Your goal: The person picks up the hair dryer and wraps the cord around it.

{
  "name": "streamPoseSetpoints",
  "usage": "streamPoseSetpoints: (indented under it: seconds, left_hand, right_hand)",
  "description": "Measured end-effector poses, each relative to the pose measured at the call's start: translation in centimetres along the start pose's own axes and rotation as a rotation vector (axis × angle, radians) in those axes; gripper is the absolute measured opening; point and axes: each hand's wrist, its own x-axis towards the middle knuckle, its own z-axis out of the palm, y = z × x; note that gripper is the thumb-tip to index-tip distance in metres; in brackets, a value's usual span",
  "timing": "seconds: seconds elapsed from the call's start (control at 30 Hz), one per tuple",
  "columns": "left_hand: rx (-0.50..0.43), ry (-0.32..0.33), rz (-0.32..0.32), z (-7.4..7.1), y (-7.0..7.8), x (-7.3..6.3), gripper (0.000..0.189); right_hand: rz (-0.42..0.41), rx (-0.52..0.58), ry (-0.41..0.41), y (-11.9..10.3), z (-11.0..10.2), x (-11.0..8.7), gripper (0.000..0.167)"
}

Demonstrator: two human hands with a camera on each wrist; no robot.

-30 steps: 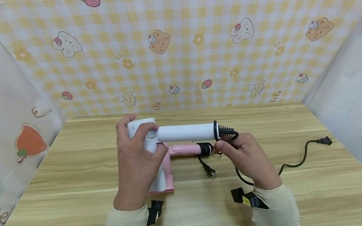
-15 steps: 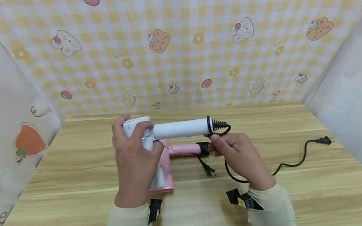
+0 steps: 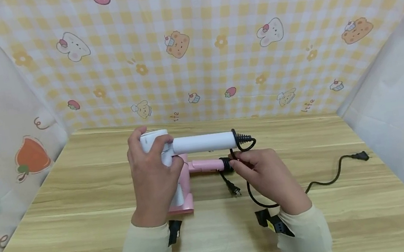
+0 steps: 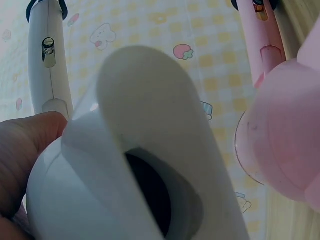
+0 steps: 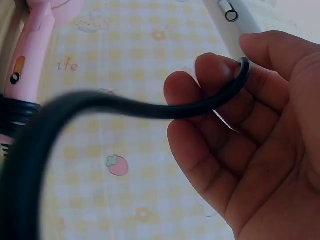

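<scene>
My left hand (image 3: 151, 174) grips the head of a white hair dryer (image 3: 204, 143), whose handle points right above the table. A black power cord (image 3: 253, 192) loops from the handle's end, with one turn around it. My right hand (image 3: 270, 172) pinches that cord just below the handle end. In the right wrist view the cord (image 5: 150, 111) runs across the curled fingers (image 5: 187, 145). Behind the white dryer lies a pink hair dryer (image 3: 204, 166), its head partly hidden. The left wrist view shows the white dryer's nozzle (image 4: 155, 95) close up beside the pink body (image 4: 285, 140).
The pink dryer's cord is wound around its handle end (image 3: 227, 164), with its plug (image 3: 234, 189) lying on the wooden table (image 3: 218, 244). The white dryer's cord trails right to its plug (image 3: 362, 156). A yellow checked cloth (image 3: 203, 78) hangs behind.
The white dryer has shifted slightly left. My right hand has moved left with the cord and is now just below the handle end; the cord's loop there has changed shape.
</scene>
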Motion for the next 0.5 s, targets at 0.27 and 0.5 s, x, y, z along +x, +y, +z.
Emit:
streamPoseSetpoints:
  seconds: [0.27, 0.5]
  left_hand:
    - [0.021, -0.015, -0.003, 0.29, -0.28, -0.01, 0.036]
    - [0.055, -0.022, -0.008, 0.24, -0.45, 0.06, 0.037]
  right_hand:
    - [-0.072, -0.169, 0.038, -0.82, -0.14, -0.01, 0.040]
    - [-0.083, -0.269, 0.046, -1.09, -0.01, -0.11, 0.014]
